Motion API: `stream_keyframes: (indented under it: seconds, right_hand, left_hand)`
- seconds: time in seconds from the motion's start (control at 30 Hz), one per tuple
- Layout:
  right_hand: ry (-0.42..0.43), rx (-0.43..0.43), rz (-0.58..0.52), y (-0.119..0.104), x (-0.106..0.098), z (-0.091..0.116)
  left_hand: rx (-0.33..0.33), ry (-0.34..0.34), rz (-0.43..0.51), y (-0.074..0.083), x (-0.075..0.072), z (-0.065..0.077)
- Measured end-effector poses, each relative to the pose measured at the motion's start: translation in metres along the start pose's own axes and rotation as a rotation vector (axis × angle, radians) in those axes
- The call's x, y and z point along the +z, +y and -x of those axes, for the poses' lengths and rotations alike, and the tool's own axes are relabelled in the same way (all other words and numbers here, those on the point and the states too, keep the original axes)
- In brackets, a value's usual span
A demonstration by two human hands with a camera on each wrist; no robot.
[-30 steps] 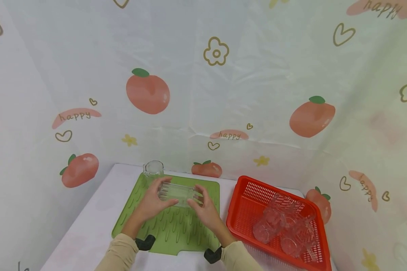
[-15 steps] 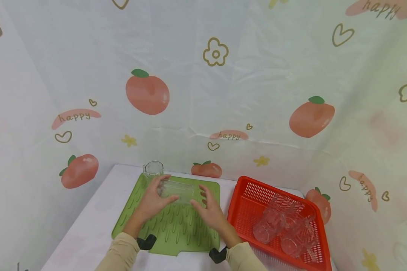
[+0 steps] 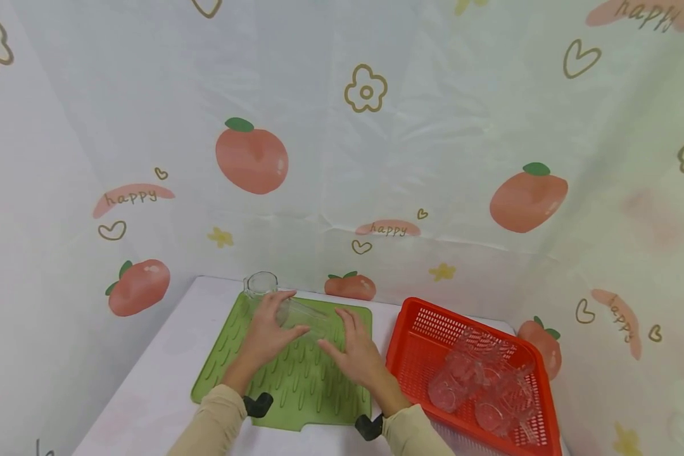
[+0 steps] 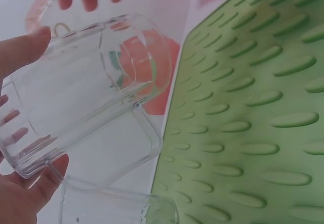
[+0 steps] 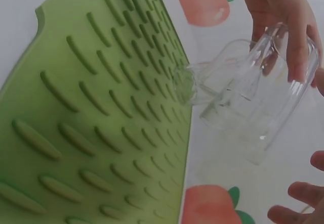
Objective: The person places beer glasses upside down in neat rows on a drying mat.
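Note:
A clear glass mug (image 3: 310, 316) is held tilted above a green drying mat (image 3: 302, 386). My left hand (image 3: 268, 332) grips one end of it, thumb and fingers on opposite sides. In the left wrist view the mug (image 4: 81, 92) shows its handle on the underside. My right hand (image 3: 359, 358) is beside the mug's other end, fingers spread and apart from the glass; only its fingertips (image 5: 288, 214) show at the right wrist view's lower corner. A second glass mug (image 3: 260, 282) stands on the mat's far left corner, partly behind my left hand.
A red plastic basket (image 3: 396, 335) stands on the white table to the right of the mat, with several glass mugs (image 3: 450, 386) lying in its right part. A white printed curtain (image 3: 319, 158) closes off the back and sides.
My right hand has let go of the mug and moved slightly right. The left hand still holds the mug, whose free end has tipped downward.

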State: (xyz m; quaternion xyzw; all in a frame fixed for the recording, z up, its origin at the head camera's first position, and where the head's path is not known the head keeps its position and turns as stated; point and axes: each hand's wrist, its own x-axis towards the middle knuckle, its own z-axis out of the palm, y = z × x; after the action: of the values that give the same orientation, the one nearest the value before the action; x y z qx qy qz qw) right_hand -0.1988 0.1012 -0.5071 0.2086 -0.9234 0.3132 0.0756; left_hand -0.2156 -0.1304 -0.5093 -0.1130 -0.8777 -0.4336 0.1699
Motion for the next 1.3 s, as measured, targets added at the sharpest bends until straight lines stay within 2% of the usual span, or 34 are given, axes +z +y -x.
stream_keyframes:
  seconds: [0.27,0.47,0.8,1.0,1.13,1.3]
  right_hand:
    - [0.007,-0.041,0.235,-0.002,-0.005,-0.001]
    - [-0.011,-0.008,0.342,0.000,-0.009,0.000]
    - [0.025,-0.020,0.362,0.007,-0.013,0.004]
    - [-0.034,0.045,0.384,0.010,-0.018,0.006]
    - [-0.062,0.052,0.361,0.011,-0.020,0.007]
    - [-0.057,0.052,0.375,0.012,-0.025,0.008]
  left_hand:
    - [0.099,0.075,-0.074,-0.003,0.011,-0.005]
    - [0.142,0.092,-0.135,-0.002,0.017,-0.009]
    - [0.129,0.062,-0.197,-0.007,0.025,-0.018]
    - [0.161,0.042,-0.246,-0.006,0.033,-0.029]
    - [0.177,0.044,-0.255,-0.005,0.036,-0.033]
    - [0.183,0.032,-0.305,-0.006,0.040,-0.037]
